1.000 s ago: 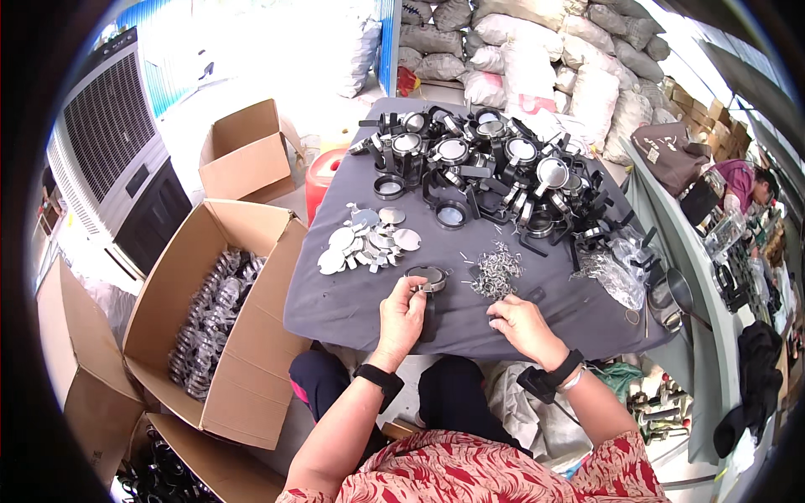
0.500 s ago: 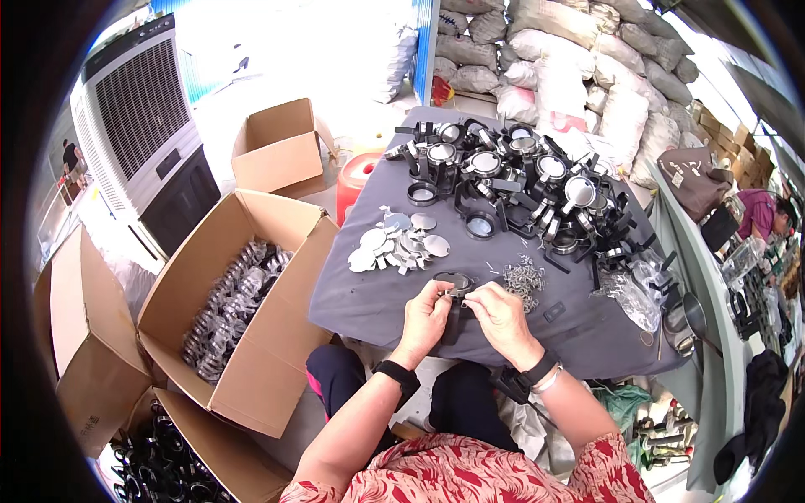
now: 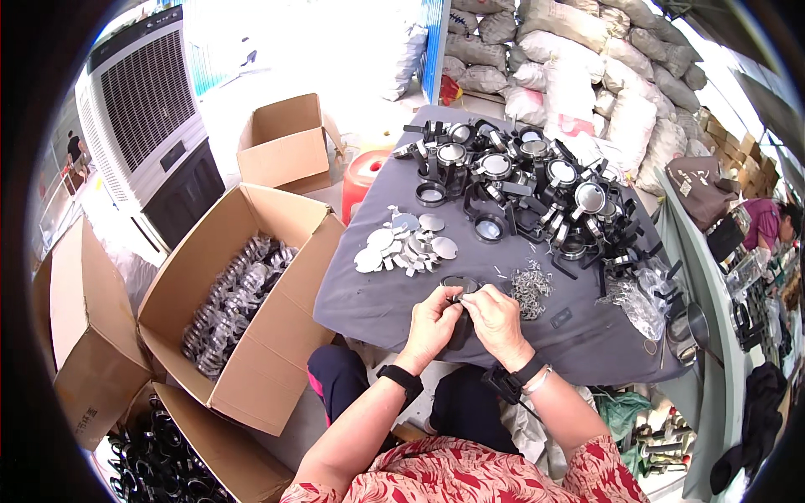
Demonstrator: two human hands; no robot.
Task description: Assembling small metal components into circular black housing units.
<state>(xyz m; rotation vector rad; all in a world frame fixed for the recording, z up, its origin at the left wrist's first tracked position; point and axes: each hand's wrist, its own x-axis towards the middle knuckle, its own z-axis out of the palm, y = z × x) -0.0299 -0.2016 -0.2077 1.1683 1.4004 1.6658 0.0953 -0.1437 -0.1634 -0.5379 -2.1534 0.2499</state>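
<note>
Close to the table's near edge, my left hand (image 3: 431, 324) is closed on a black ring with a handle (image 3: 459, 334). The handle points down toward me between my hands, and the ring lies just beyond my fingertips. My right hand (image 3: 496, 320) pinches at the joint of ring and handle, its fingertips meeting those of the left. Whatever is in that pinch is too small and hidden to make out. A heap of small metal pins (image 3: 532, 291) lies just right of my right hand. Flat silver lids (image 3: 407, 244) are piled farther to the left.
Black handled rings with silver lids (image 3: 537, 172) crowd the far side of the grey-covered table (image 3: 360, 295). Plastic bags (image 3: 641, 302) lie at its right. An open carton (image 3: 277, 339) with wrapped parts stands left, near a red stool (image 3: 360, 180). Another person (image 3: 761, 225) sits far right.
My fingertips have drawn together over the joint of the ring, and my right hand has shifted slightly left against the left hand. The whole view has shifted a little.
</note>
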